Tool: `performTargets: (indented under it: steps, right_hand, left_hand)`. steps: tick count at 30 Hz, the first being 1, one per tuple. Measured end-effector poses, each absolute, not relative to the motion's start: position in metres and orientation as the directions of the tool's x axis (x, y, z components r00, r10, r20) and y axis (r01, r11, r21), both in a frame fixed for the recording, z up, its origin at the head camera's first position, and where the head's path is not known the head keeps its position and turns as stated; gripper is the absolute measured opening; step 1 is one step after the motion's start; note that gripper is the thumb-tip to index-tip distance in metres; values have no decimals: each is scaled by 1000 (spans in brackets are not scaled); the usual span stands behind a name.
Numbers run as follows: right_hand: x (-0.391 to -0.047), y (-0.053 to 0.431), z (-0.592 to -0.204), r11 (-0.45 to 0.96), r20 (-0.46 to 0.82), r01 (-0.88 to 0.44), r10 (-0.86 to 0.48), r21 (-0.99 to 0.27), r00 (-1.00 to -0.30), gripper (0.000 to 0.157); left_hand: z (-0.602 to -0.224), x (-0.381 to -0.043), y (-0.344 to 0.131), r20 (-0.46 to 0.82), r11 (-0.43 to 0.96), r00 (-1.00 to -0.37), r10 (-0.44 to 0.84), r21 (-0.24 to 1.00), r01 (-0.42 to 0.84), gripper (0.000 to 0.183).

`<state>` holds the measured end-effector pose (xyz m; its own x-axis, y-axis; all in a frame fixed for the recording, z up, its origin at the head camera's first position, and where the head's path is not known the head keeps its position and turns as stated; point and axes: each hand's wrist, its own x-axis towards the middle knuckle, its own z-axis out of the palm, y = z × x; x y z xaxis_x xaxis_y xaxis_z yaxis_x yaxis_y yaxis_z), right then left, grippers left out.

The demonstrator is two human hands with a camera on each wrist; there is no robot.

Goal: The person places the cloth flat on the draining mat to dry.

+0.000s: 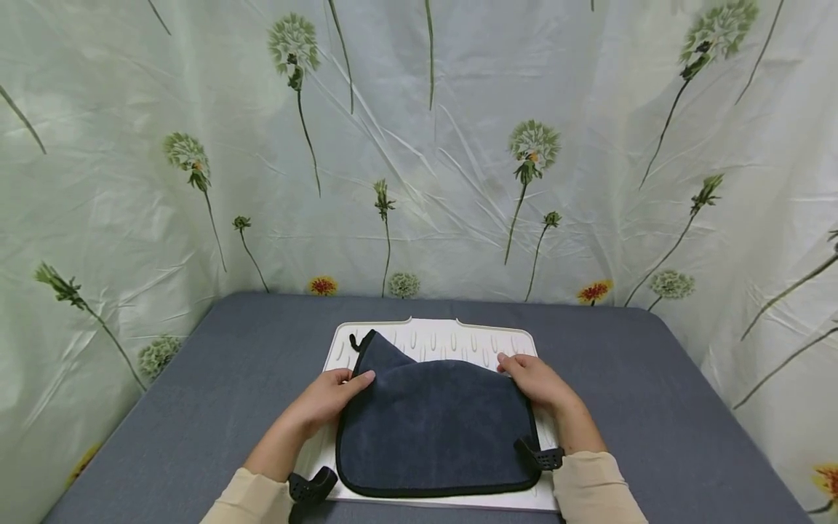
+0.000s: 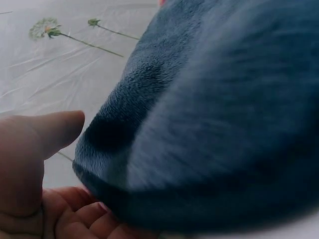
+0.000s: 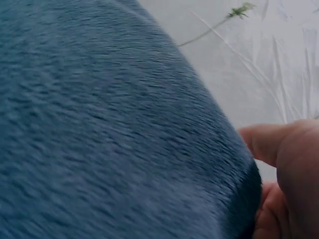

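Navy cloth [image 1: 439, 429], held by both hands [image 1: 330, 399] [image 1: 540, 384], shows its black loop [image 1: 355, 343] only in head view.

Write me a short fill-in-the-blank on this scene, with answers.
1. The dark blue plush cloth has edging coloured ____.
2. Behind it in the head view, the ridged rectangular board is ____.
3. Of the bare left hand and bare right hand, the ____ is nearer the thin dark loop.
4. The cloth is touched by ____ hands.

Missing words: black; white; left hand; two.
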<state>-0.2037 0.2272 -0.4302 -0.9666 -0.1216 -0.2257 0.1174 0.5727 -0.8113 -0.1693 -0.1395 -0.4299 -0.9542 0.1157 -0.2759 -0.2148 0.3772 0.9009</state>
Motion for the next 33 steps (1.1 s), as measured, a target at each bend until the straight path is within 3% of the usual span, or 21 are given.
performTargets:
  steps: [5, 12, 16, 21, 33]
  right_hand:
    - [-202, 219, -433, 581, -216, 139, -66, -802, -974, 33]
    - [-202, 213, -434, 557, -208, 117, -102, -822, -973, 23]
    - [-202, 214, -432, 528, -200, 100, -135, -843, -971, 27]
    - [-203, 213, -430, 483, -173, 71, -170, -873, -970, 32]
    - [-205, 230, -417, 427, -185, 121, -113, -896, -976, 39]
  left_hand:
    - [-424, -195, -131, -304, 408, -951, 56, 876, -256, 42]
    - [-420, -228, -120, -360, 428, -933, 0, 843, -326, 57]
    - [-419, -239, -114, -337, 507, -939, -62, 800, -321, 62]
    - [-419, -242, -108, -271, 516, -956, -116, 806, -291, 37]
    - [-415, -239, -118, -164, 462, -972, -167, 858, -224, 39]
